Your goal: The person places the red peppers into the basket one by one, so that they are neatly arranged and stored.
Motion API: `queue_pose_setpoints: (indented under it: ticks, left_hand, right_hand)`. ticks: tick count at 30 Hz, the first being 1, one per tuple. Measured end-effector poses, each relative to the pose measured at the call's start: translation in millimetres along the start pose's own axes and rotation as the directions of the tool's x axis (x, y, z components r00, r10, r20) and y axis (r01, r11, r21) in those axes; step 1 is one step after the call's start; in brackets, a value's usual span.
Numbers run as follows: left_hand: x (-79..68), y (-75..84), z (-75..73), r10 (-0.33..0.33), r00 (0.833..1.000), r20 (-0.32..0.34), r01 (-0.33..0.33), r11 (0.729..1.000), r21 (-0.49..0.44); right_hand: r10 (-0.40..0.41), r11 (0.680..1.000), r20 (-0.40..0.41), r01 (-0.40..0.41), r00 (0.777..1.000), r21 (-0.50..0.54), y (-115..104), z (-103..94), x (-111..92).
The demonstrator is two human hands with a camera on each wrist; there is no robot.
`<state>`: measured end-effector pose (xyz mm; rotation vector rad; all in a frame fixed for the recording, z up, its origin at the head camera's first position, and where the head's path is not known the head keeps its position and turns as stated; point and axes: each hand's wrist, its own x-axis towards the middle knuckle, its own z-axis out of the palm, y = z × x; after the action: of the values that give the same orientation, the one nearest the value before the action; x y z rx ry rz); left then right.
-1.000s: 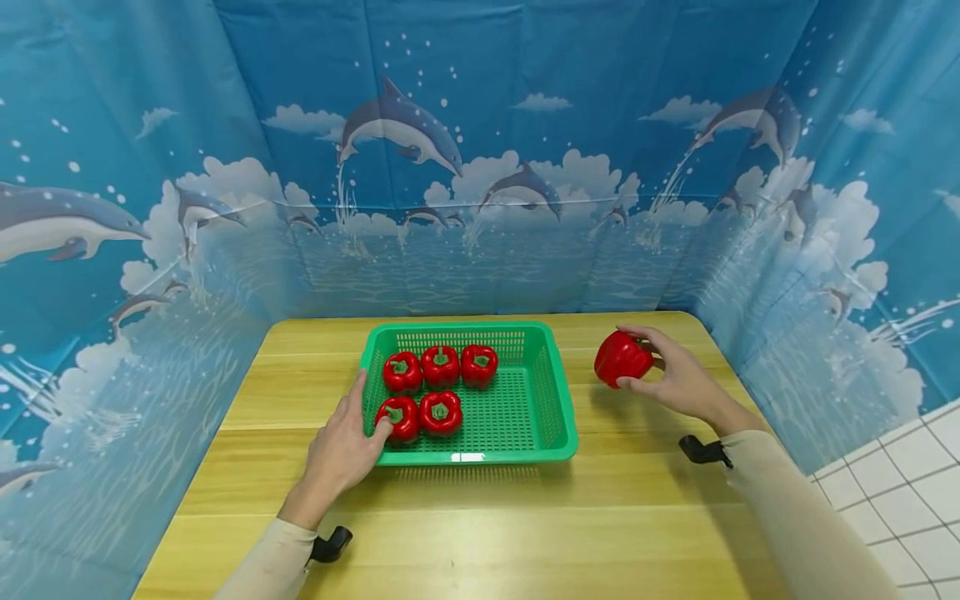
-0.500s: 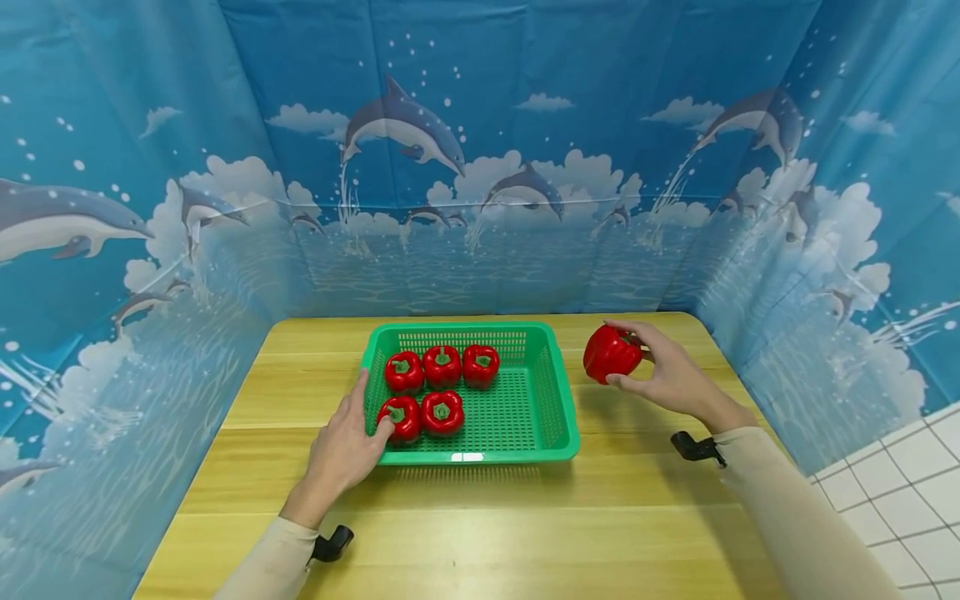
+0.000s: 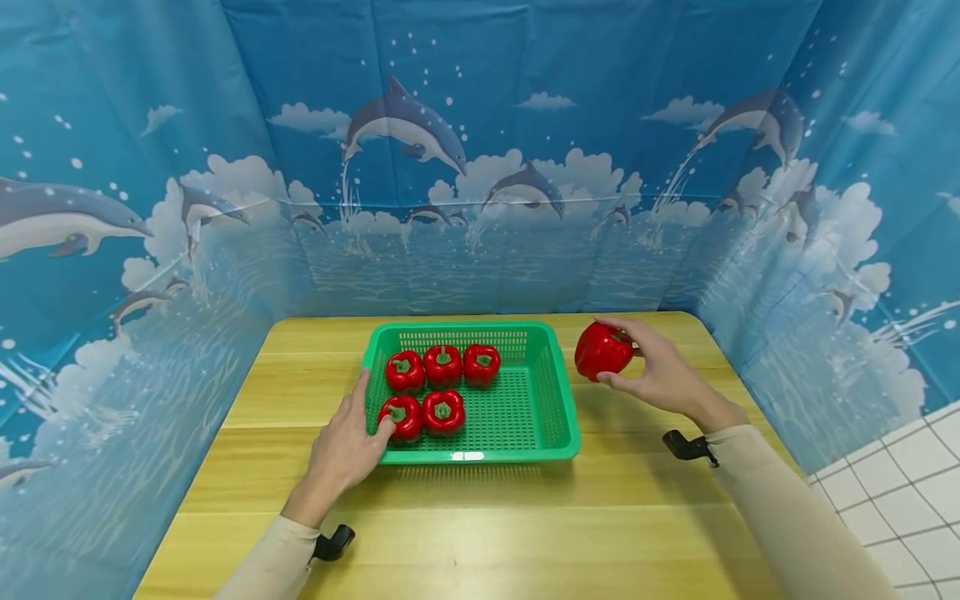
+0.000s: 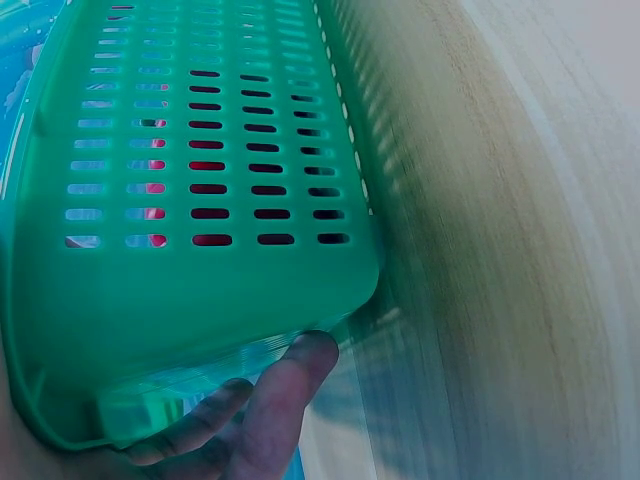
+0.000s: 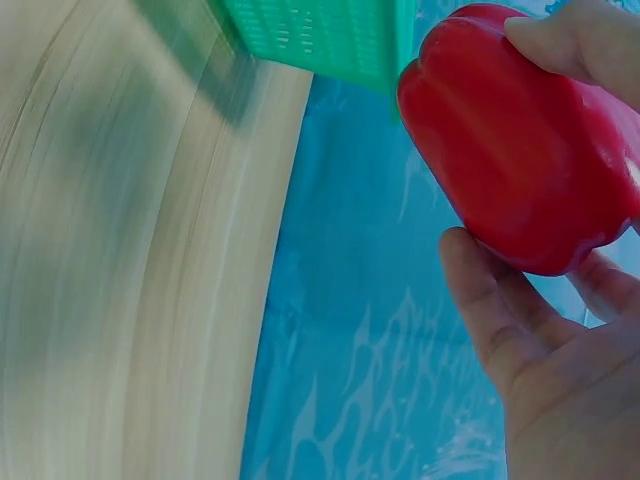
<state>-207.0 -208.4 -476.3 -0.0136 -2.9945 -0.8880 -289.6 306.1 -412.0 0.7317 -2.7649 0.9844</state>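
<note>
My right hand [image 3: 663, 375] holds a red bell pepper [image 3: 602, 352] between thumb and fingers, just beyond the basket's right side. In the right wrist view the glossy pepper [image 5: 520, 150] lies tilted in the grip, above the table's level. A green perforated plastic basket [image 3: 525, 455] stands on the table with several red bell peppers [image 3: 444, 413] in its left and middle part, stems up. My left hand [image 3: 341, 446] grips the basket's left front corner, thumb over the rim. The left wrist view has its fingers [image 4: 275, 400] against the basket's end wall.
The basket rests on a light wooden table [image 3: 465, 533] with rounded far corners. Behind and to both sides hangs a blue curtain [image 3: 480, 250] printed with dolphins. White tiles [image 3: 900, 483] show at the lower right. Each wrist wears a black camera mount [image 3: 686, 446].
My right hand has carried the bell pepper leftward and slightly up, closer to the basket, turning it a little. The left hand and the basket have stayed in place.
</note>
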Motion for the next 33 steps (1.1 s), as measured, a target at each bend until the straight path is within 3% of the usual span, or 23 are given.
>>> queue_pose_setpoints:
  ticks: [21,33]
  left_hand:
    - [0.5,2.2,1.8,-0.001,1.000,-0.006,0.001,1.000,-0.005]
    - [2.2,1.1,-0.8,-0.008,1.000,-0.012,0.008,1.000,0.000]
  right_hand:
    - [-0.133,0.990,0.037,0.134,0.990,-0.036,-32,15.7,22]
    - [-0.165,0.986,0.154,0.168,0.974,-0.001,-58,31.1,43]
